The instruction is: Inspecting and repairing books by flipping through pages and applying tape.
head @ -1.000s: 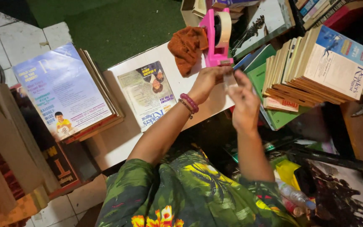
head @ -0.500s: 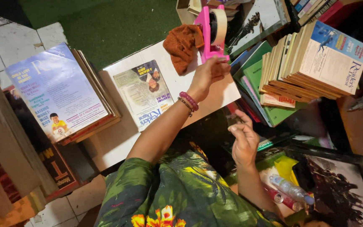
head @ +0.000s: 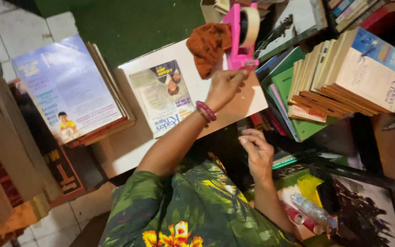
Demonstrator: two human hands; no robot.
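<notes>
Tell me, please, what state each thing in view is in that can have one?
Pink tape dispenser: upright on the white board, roll loaded.
Left hand: fingers closed at the dispenser's base.
Right hand: loosely curled below the board; a strip of tape between it and the dispenser cannot be made out.
Orange cloth: crumpled beside the dispenser.
Magazine: closed, flat.
Row of books: closed, leaning.

Stack of magazines point(head: 69, 87) at left, row of leaning books point(head: 344, 73), green books point(head: 293, 96), plastic bottle point(head: 314, 211), framed picture point(head: 366, 210)
</notes>
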